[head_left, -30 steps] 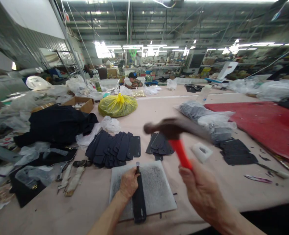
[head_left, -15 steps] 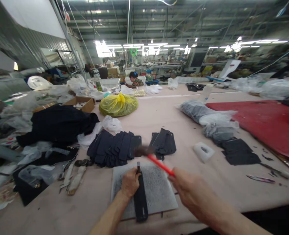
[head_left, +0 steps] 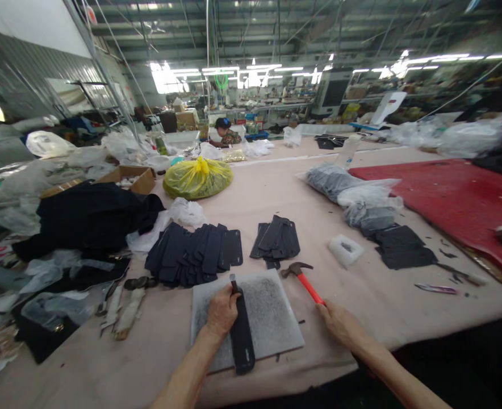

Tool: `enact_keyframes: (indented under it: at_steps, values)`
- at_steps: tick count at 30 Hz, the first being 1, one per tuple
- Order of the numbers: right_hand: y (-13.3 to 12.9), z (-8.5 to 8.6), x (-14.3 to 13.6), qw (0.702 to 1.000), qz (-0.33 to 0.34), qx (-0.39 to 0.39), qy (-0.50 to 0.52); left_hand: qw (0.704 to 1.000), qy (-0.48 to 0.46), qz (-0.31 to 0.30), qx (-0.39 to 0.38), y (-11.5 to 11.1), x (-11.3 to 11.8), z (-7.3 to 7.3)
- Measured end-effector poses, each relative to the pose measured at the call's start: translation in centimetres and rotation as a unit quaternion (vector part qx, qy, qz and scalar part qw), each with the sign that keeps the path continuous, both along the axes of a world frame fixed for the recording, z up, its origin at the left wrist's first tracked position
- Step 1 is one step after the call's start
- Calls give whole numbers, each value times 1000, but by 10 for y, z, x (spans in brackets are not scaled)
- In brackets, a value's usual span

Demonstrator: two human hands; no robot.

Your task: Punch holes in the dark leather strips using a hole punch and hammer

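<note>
My left hand [head_left: 222, 311] is closed around a short metal punch [head_left: 233, 279], whose top end shows above my fingers. Its lower end is hidden by the hand. Beneath and beside that hand lies a long dark fabric strip [head_left: 243, 335], on a grey-white board [head_left: 272, 309] with worn dark marks. My right hand [head_left: 334, 319] grips a claw hammer [head_left: 308, 287] by its red handle, to the right of the board. The hammer's head is beside the board's upper right corner, apart from the punch.
Dark cut pieces [head_left: 195, 253] lie fanned behind the board, with a smaller stack [head_left: 276, 238] beside them. A white block [head_left: 345, 250] sits to the right. Old tools [head_left: 125, 309] lie at left. Further back are a yellow bag [head_left: 197, 179] and a red sheet [head_left: 442, 196].
The hammer has moved from above the punch to the right and down, beside the board. My left hand stays on the punch. The whole view has shifted slightly.
</note>
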State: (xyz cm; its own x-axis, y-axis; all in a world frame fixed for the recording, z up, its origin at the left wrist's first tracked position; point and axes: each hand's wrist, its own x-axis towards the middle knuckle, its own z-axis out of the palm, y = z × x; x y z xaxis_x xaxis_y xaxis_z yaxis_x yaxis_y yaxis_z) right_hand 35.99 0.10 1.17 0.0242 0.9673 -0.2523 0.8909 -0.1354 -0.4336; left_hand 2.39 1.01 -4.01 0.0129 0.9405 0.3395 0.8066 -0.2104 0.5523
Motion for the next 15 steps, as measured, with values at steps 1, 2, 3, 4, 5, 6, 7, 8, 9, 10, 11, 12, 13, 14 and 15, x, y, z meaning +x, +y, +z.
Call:
enact_keyframes:
  at_steps: [1,2,3,4,5,6,7,8,9,10,11,12,13,14,15]
  values:
    - [-1,-2,-6,998,14,46,-40,1000,0,0,-5,0,0,0]
    - [-1,0,-17,993,32,92,-73,1000,-1,-1,-11,1,-1,0]
    - [-3,3,-32,984,58,136,-94,1000,-2,-3,-17,1,-2,0]
    - [-4,8,-50,977,88,172,-94,1000,-4,-4,-21,1,-2,0]
    - [-7,12,-70,971,121,194,-67,1000,-6,-5,-26,1,-3,0]
    - [-10,15,-91,966,166,199,-27,999,-8,-4,-31,1,-3,0]
    - [-15,16,-112,959,203,199,12,999,-10,-1,-37,1,-3,0]
    - [-20,15,-131,951,237,191,41,999,-15,1,-42,0,-3,1]
    - [-26,11,-147,946,262,182,64,999,-24,4,-47,0,-2,2]
    - [-32,6,-159,941,279,173,79,998,-37,8,-52,0,-1,4]
    - [-36,0,-168,939,289,163,89,997,-54,12,-60,0,0,6]
    - [-40,-5,-173,939,292,155,94,995,-74,20,-71,1,0,8]
    - [-43,-10,-176,940,292,150,96,992,-94,36,-80,4,0,11]
    - [-44,-14,-176,941,290,145,96,988,-115,63,-86,6,0,15]
    - [-44,-15,-174,942,288,141,96,982,-135,99,-86,10,-2,18]
